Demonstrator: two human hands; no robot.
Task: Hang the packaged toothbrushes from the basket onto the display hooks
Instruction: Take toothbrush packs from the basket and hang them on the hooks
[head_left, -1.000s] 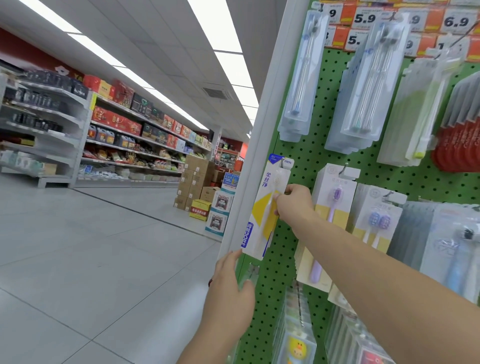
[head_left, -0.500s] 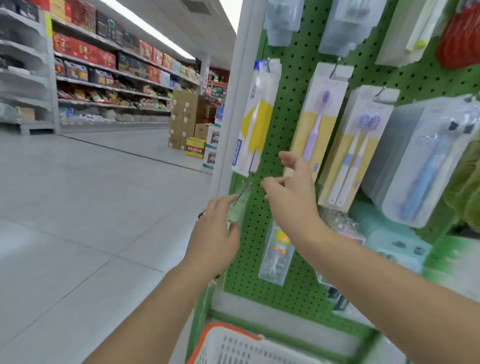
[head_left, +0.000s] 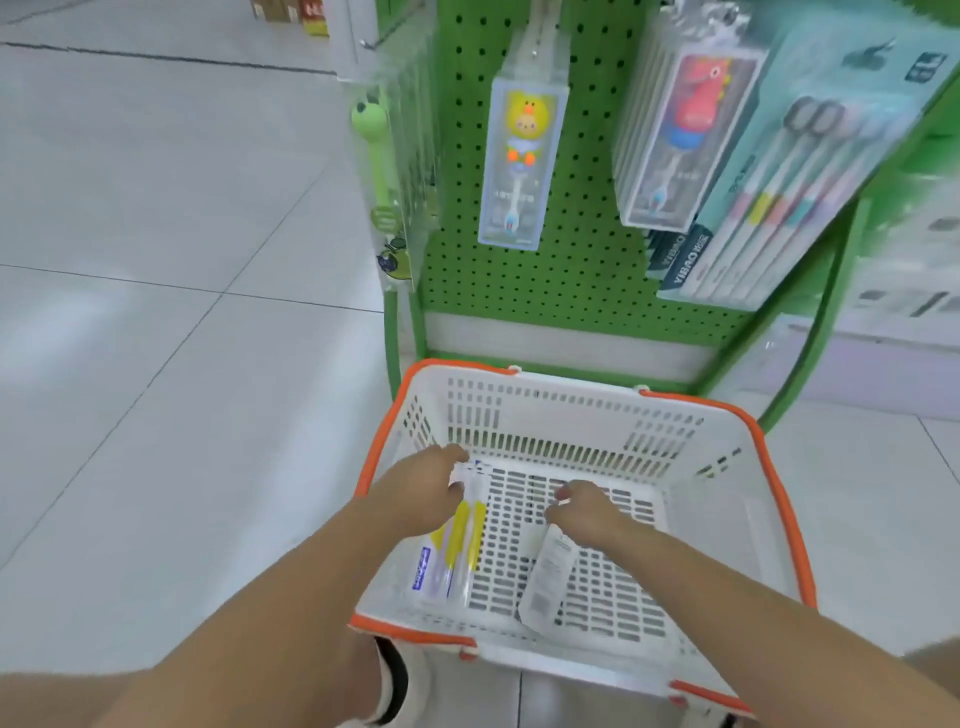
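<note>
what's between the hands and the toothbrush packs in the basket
Nothing visible. The left hand is already on the yellow toothbrush pack, and the right hand is at the top end of the white pack. Both lie loose on the basket floor.

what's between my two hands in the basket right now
In the head view, only bare slotted basket floor lies between the left hand on the yellow pack and the right hand.
</note>
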